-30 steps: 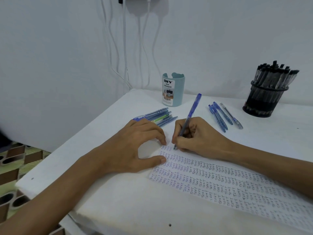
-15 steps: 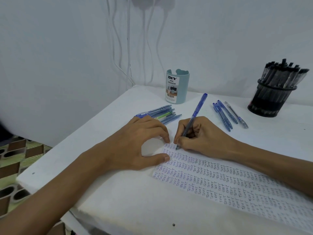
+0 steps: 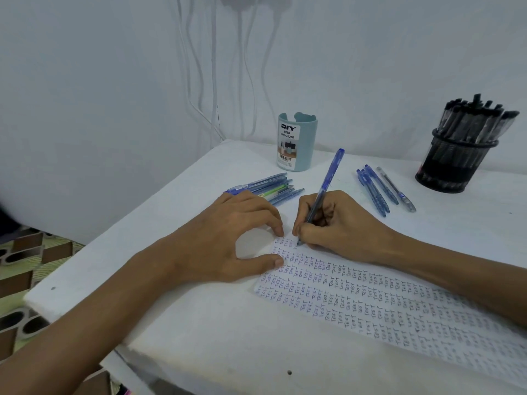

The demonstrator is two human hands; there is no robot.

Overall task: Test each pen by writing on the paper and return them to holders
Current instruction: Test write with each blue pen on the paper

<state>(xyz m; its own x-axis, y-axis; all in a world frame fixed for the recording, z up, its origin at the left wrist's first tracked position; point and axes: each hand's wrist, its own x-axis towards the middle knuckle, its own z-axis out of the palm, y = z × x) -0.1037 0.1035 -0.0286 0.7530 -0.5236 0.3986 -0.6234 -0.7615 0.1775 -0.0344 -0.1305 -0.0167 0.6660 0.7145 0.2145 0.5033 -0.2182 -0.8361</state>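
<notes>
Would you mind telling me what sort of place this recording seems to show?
Probably a home desk or small study corner: a white table set against a plain wall, a blue desk organizer, a black mesh holder full of pens, and patterned floor tiles.

Bare table (image 3: 445, 223) lies open beyond the right hand (image 3: 339, 223), between loose pens (image 3: 382, 189) and black holder (image 3: 456, 163). Beyond the left hand (image 3: 228, 238), a pen pile (image 3: 271, 188) blocks the way toward the blue holder (image 3: 298, 143).

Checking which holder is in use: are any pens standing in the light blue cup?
No, the light blue cup shows no pens above its rim; pens lie on the table.
</notes>
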